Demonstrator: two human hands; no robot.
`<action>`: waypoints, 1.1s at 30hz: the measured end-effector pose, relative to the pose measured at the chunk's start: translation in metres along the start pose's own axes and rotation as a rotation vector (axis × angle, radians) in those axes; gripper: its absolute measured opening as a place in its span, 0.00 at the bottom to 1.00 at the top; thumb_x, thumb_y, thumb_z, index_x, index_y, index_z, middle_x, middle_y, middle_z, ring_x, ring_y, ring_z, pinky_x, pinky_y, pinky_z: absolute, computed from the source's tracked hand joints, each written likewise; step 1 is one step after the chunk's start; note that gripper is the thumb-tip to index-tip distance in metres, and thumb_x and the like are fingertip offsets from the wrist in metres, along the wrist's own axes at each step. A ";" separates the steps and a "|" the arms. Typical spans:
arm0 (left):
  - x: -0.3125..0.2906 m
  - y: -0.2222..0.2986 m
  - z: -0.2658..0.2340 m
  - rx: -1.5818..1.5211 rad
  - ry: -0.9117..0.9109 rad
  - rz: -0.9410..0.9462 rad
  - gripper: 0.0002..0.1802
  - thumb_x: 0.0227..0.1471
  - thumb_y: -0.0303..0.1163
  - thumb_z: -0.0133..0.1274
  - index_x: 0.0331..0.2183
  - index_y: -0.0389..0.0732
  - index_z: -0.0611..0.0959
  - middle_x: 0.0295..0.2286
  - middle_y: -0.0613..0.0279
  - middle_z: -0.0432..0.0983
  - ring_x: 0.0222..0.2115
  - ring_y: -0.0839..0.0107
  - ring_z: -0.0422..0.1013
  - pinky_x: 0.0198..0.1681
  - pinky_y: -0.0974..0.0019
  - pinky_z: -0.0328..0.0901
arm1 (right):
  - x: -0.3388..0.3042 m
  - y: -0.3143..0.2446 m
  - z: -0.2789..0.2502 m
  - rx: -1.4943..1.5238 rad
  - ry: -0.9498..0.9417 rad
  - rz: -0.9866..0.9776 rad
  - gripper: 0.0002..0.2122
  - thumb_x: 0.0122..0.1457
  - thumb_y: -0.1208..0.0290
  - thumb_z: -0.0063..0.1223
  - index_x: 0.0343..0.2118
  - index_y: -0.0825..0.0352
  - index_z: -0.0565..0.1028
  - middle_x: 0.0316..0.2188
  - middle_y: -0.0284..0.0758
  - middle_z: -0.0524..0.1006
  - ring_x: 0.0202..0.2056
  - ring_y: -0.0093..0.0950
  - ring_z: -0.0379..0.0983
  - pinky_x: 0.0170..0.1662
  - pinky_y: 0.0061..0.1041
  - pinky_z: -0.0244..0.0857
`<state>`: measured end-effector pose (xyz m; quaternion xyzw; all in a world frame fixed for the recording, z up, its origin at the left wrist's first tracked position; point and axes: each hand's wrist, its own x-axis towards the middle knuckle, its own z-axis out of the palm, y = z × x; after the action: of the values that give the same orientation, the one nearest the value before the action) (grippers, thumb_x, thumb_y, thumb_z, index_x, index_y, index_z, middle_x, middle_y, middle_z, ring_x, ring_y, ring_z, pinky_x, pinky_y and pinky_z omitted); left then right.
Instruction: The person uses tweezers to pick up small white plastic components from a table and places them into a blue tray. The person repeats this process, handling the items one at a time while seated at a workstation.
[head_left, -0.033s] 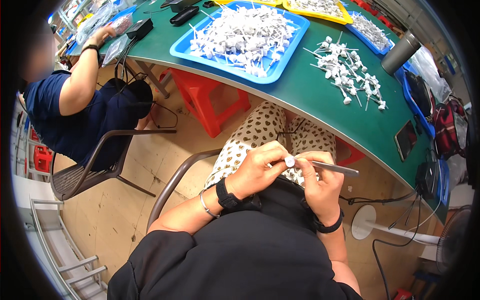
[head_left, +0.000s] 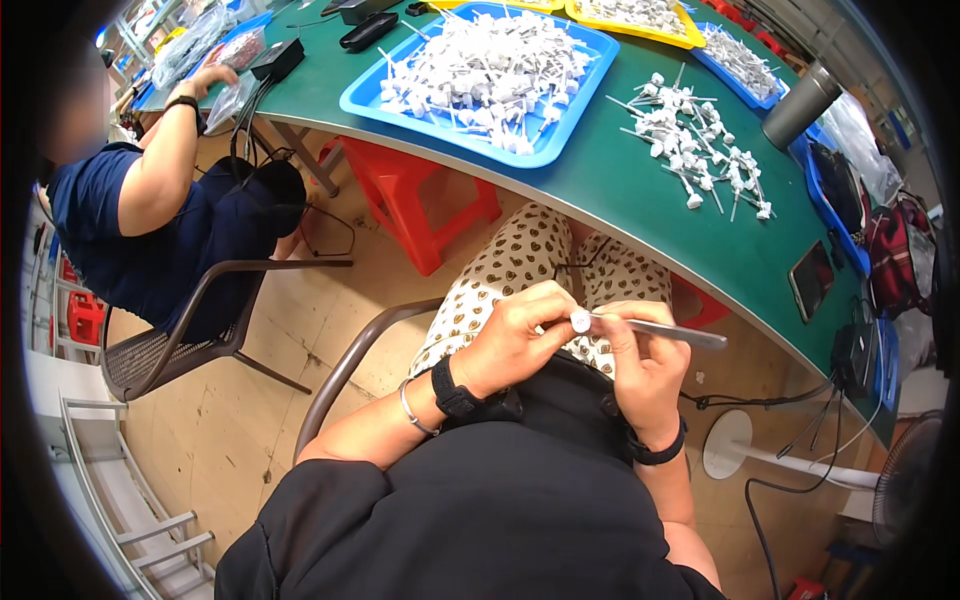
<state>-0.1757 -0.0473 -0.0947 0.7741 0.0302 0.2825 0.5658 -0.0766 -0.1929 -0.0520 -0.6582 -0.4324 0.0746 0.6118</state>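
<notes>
Above my lap, my left hand (head_left: pixel 522 335) pinches a small white round-ended plastic part (head_left: pixel 580 321) between thumb and fingertips. My right hand (head_left: pixel 645 365) is closed around a slim, flat grey metal tool (head_left: pixel 690 334) whose outer end sticks out to the right. The tool's inner end meets or nearly meets the white part; fingers hide the exact contact. On the table beyond, a blue tray (head_left: pixel 440 135) is heaped with similar white parts with thin stems. To its right, a loose pile of white parts (head_left: pixel 690 140) lies on the green tabletop.
The green table (head_left: pixel 620 200) curves ahead of me, with a dark bottle (head_left: pixel 802 103) and a phone (head_left: pixel 811 281) at right. Yellow trays (head_left: pixel 690 35) stand farther back. A co-worker (head_left: pixel 150 220) sits at left, near a red stool (head_left: pixel 415 200). A fan (head_left: pixel 905 480) is at lower right.
My right hand and the metal tool have shifted slightly to the right. The co-worker's hand at the left has moved a little. My left hand stays nearly in place.
</notes>
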 end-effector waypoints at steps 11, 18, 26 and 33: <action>0.001 0.002 0.001 -0.029 0.030 -0.028 0.05 0.51 0.20 0.59 0.34 0.34 0.83 0.28 0.59 0.75 0.28 0.67 0.74 0.30 0.67 0.68 | -0.003 0.003 0.008 0.149 0.079 0.032 0.04 0.61 0.81 0.56 0.38 0.74 0.75 0.34 0.37 0.80 0.33 0.23 0.79 0.34 0.20 0.74; 0.001 0.002 0.002 -0.022 0.035 -0.026 0.03 0.52 0.21 0.59 0.33 0.35 0.83 0.29 0.59 0.76 0.28 0.69 0.74 0.30 0.69 0.68 | -0.003 0.007 0.008 0.029 0.076 -0.031 0.03 0.61 0.80 0.57 0.36 0.72 0.76 0.33 0.36 0.80 0.30 0.22 0.77 0.32 0.19 0.71; -0.001 -0.002 0.003 -0.029 0.028 -0.040 0.04 0.51 0.20 0.59 0.33 0.35 0.82 0.27 0.58 0.75 0.27 0.65 0.73 0.29 0.65 0.67 | -0.005 0.011 0.010 0.167 0.105 0.019 0.03 0.62 0.80 0.56 0.37 0.72 0.75 0.33 0.37 0.80 0.31 0.21 0.76 0.32 0.19 0.69; 0.000 -0.001 0.002 -0.038 -0.005 -0.019 0.04 0.51 0.20 0.58 0.33 0.35 0.82 0.27 0.58 0.74 0.26 0.65 0.72 0.29 0.65 0.66 | -0.006 0.011 0.010 0.163 0.104 -0.023 0.03 0.62 0.80 0.55 0.37 0.73 0.74 0.34 0.38 0.80 0.32 0.22 0.77 0.34 0.19 0.70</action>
<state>-0.1744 -0.0488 -0.0963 0.7636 0.0308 0.2755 0.5832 -0.0809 -0.1880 -0.0667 -0.6039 -0.4002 0.0682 0.6859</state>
